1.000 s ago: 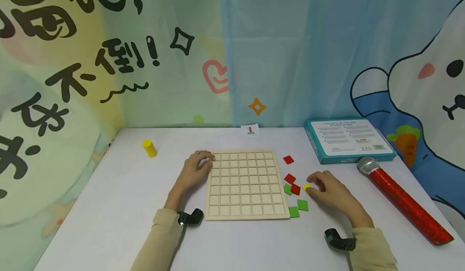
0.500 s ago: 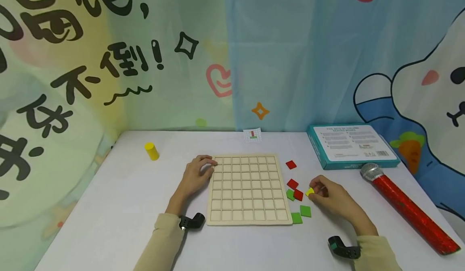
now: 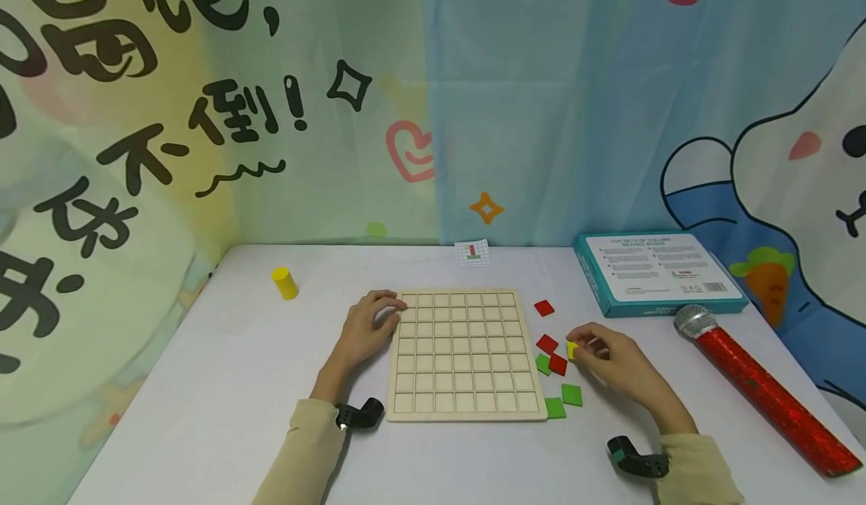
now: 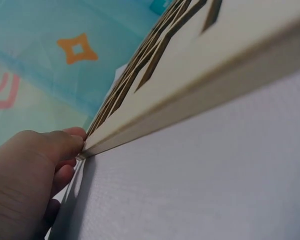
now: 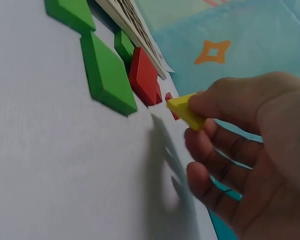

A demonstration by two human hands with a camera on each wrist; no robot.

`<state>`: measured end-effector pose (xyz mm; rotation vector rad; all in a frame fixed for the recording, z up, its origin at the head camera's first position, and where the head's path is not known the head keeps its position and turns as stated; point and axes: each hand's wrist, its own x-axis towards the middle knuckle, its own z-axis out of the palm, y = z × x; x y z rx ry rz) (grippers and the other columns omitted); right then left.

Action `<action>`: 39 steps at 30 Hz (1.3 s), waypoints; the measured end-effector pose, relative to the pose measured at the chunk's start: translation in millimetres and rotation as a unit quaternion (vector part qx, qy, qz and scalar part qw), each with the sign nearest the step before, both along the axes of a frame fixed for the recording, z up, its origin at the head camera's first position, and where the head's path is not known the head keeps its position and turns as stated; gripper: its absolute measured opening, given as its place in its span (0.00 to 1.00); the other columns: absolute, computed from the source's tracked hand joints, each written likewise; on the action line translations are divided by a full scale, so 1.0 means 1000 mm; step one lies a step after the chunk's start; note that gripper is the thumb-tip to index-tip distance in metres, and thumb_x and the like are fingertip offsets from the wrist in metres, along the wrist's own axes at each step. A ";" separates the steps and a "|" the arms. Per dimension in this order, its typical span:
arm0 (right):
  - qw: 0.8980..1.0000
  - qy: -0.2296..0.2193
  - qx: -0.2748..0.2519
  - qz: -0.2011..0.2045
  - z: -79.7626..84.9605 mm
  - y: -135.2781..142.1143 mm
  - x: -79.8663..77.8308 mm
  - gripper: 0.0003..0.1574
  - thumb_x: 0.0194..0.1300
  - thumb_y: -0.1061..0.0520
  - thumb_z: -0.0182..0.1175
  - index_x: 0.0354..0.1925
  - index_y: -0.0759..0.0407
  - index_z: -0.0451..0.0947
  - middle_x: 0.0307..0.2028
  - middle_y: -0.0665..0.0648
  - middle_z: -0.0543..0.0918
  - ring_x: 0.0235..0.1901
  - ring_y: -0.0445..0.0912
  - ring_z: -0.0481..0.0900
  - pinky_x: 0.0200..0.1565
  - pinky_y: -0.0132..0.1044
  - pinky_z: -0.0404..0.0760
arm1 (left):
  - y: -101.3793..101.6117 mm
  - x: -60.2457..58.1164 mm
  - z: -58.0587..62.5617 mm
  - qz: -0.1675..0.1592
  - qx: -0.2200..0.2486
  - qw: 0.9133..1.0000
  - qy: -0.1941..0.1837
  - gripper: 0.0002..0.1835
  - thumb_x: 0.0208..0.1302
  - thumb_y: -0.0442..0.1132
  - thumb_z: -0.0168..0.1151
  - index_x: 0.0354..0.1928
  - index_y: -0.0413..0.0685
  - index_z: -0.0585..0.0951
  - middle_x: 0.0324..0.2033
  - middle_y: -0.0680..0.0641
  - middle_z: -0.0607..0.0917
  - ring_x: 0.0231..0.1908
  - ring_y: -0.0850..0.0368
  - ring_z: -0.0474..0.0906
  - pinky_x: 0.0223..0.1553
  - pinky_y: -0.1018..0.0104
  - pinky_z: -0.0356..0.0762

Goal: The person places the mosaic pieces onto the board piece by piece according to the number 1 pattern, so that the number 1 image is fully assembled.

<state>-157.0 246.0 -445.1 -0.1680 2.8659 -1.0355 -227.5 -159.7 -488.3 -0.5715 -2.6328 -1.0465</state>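
A pale wooden grid board (image 3: pixel 467 355) lies on the white table between the two hands, its square cells bare. At the board's far left corner, my left hand (image 3: pixel 365 330) grips the edge with thumb and fingers; the left wrist view shows the thumb (image 4: pixel 70 146) right at that corner. My right hand (image 3: pixel 612 358) pinches a small yellow tile (image 5: pixel 186 111) between thumb and fingers, and its shadow falls on the table below. Red tiles (image 3: pixel 544 307) and green tiles (image 3: pixel 571 395) lie loose along the board's right side, some touching one another.
A small printed pattern card (image 3: pixel 472 253) lies at the back edge. To the left stands a yellow cylinder (image 3: pixel 285 283). A teal box (image 3: pixel 663 272) and a red glittery microphone (image 3: pixel 771 396) are on the right, before a printed curtain (image 3: pixel 514 114).
My right hand has lifted the yellow tile from the table and shifted slightly left toward the board with it. The left hand keeps its place at the corner. The head view has tilted a little.
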 end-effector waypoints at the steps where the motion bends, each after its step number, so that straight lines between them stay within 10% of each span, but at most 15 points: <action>1: 1.000 0.005 -0.002 -0.002 0.001 -0.002 0.000 0.16 0.64 0.56 0.60 0.50 0.57 0.76 0.41 0.56 0.80 0.39 0.46 0.74 0.40 0.31 0.75 | 0.000 0.000 0.000 0.001 -0.001 1.000 0.001 0.09 0.64 0.38 0.60 0.45 0.53 0.83 0.53 0.46 0.79 0.56 0.44 0.74 0.57 0.41 0.64; 30: 0.995 0.054 -0.066 0.040 0.007 -0.051 -0.032 0.15 0.67 0.62 0.51 0.49 0.56 0.77 0.52 0.58 0.79 0.50 0.50 0.75 0.50 0.43 0.75 | -0.002 -0.002 -0.002 -0.025 -0.004 0.998 0.049 0.12 0.57 0.40 0.65 0.44 0.52 0.84 0.51 0.42 0.80 0.53 0.43 0.76 0.55 0.41 0.68; 39: 0.989 0.072 -0.092 0.091 0.006 -0.064 -0.039 0.14 0.68 0.64 0.50 0.48 0.56 0.77 0.49 0.58 0.79 0.52 0.54 0.76 0.50 0.49 0.77 | -0.003 0.000 0.001 -0.051 -0.074 0.996 -0.004 0.24 0.51 0.57 0.68 0.51 0.60 0.81 0.59 0.43 0.74 0.61 0.44 0.68 0.61 0.41 0.59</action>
